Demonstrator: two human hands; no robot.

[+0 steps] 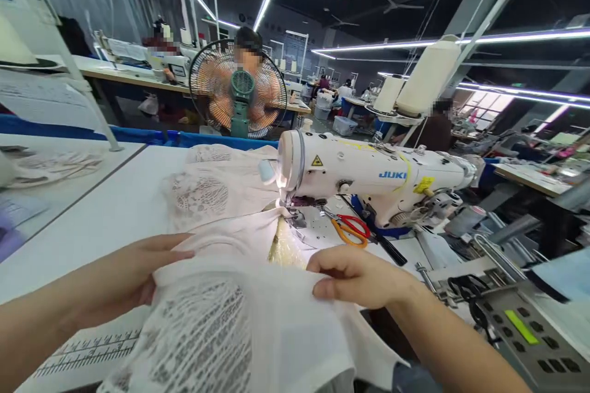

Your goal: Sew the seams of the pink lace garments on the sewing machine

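A pale, cream-white garment with lace panels (203, 331) spreads across the front of the table and runs up to the needle of a white sewing machine (350, 166). My left hand (133, 270) grips the garment's edge on the left, thumb above and fingers partly beneath the cloth. On the right, my right hand (354, 276) pinches the cloth between thumb and fingers, just in front of the machine bed. The fabric is drawn up between both hands. Under the lit needle area a fold of cloth lies at the presser foot (282, 204).
Scissors with red and orange handles (353, 230) lie beside the machine bed. More lace pieces (198, 190) lie behind the garment. A control panel (520, 331) sits at lower right, thread cones (428, 77) above. A large fan (239, 89) and several people are beyond the table.
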